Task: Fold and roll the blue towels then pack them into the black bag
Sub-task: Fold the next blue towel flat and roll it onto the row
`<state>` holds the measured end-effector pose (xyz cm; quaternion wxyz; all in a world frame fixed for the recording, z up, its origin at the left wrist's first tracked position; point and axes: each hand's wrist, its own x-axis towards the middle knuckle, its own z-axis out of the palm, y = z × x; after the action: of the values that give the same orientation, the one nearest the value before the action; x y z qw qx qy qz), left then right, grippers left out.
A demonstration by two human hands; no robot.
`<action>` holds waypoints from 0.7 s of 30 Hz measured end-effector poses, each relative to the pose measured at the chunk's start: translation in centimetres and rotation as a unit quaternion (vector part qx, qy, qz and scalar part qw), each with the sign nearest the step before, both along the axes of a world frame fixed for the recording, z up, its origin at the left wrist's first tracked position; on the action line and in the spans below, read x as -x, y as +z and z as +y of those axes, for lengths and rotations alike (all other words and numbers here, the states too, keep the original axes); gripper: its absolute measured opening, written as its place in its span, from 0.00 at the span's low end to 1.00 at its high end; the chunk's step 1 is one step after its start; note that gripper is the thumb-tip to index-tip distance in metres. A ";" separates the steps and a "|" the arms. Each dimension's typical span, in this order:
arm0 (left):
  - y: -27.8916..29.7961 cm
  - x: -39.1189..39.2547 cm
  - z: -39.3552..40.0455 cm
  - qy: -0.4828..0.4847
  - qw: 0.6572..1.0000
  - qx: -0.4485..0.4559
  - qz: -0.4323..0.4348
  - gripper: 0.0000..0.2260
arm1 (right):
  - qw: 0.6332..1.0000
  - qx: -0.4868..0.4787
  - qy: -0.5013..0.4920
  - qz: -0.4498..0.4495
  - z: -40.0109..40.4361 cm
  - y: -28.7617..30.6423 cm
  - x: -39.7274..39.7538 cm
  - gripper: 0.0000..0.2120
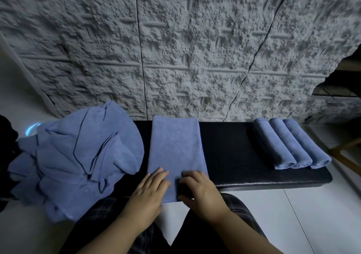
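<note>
1. Rough grey textured wall [195,48] panels rise behind a black padded tabletop [230,152], with pale floor [293,214] on the near side.
2. One folded towel [175,146] lies flat as a long strip across the tabletop, its near end hanging over the near edge.
3. Both hands rest on the near end of the folded towel: the left hand [150,187] lies with fingers straight and spread on the cloth, while the right hand [197,187] has its fingers curled down at the towel's right edge.
4. Left of the folded towel, a loose pile [78,156] of blue towels spills over the tabletop's end.
5. Right of the folded towel, well apart from it, three rolls [289,144] lie side by side, touching.
6. Dark plaid trousers [101,214] show below the hands.
</note>
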<state>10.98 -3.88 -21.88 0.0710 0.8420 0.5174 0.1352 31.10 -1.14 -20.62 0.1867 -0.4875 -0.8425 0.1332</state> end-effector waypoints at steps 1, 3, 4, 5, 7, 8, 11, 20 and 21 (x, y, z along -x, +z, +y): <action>-0.4 -0.2 0.1 0.008 0.999 -0.031 -0.002 0.15 | 1.000 0.000 0.008 -0.029 -0.1 0.0 0.0 0.23; -0.7 -0.4 0.4 0.029 0.998 -0.064 0.000 0.16 | 0.997 -0.001 0.017 -0.073 -0.3 -0.1 0.3 0.33; -0.9 -0.4 0.5 0.036 0.996 -0.081 0.004 0.17 | 0.996 -0.011 0.016 -0.083 -0.3 -0.2 0.5 0.34; -1.2 -0.5 0.6 0.037 0.995 -0.090 0.008 0.17 | 0.996 -0.027 0.014 -0.084 -0.3 -0.3 0.7 0.32; -1.2 -0.5 0.7 0.039 0.995 -0.094 0.005 0.18 | 0.995 -0.065 0.007 -0.077 -0.2 -0.7 1.0 0.27; -1.2 -0.5 0.6 0.039 0.995 -0.093 0.001 0.18 | 0.994 -0.076 0.005 -0.075 -0.1 -0.8 1.1 0.26; -0.8 -0.7 0.4 0.036 0.997 -0.066 -0.002 0.19 | 0.992 -0.069 0.000 -0.109 -0.3 -0.6 1.3 0.30; 0.2 -0.3 0.3 0.056 0.995 -0.080 -0.033 0.10 | 0.976 -0.156 -0.016 -0.151 -0.6 -0.6 2.1 0.09; 0.2 -0.2 0.3 0.052 0.994 -0.087 -0.034 0.10 | 0.975 -0.157 -0.016 -0.158 -0.7 -0.3 2.1 0.08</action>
<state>11.16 -3.63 -21.72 0.0077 0.8121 0.5437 0.2118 29.02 -1.80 -20.96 0.1277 -0.4800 -0.8640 -0.0825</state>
